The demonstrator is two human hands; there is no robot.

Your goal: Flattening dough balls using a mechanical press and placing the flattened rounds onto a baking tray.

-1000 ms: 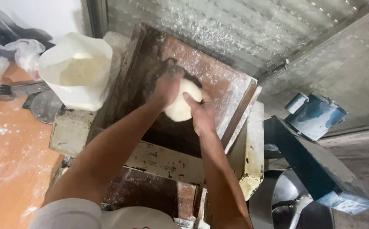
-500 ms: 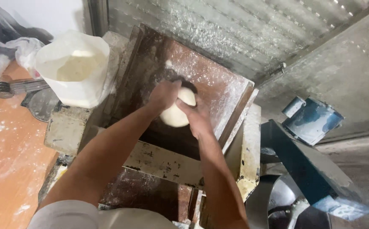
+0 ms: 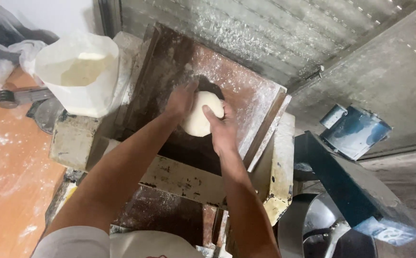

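Left hand: my left hand (image 3: 181, 99) lies against the left side of the dough ball (image 3: 201, 114), fingers curled together over its upper edge, cupping rather than pinching.
Right hand: my right hand (image 3: 223, 128) cups the ball from the right and near side, thumb laid across the top, the other fingers wrapped under and hidden, so I cannot tell how they sit.
Dough: a pale, smooth round lump held between both palms, over the dark opening in the sloped, floured chute (image 3: 246, 91) of the worn metal machine (image 3: 179, 177).
Around it: a white bucket of flour (image 3: 76, 71) stands on the machine's left corner; a blue motor (image 3: 356, 131) sits well apart to the right.
How I judge it should be handled: I keep both palms even on the ball, press lightly so it stays round, centre it over the opening, and keep fingertips on the dough's upper half, clear of the dark gap.
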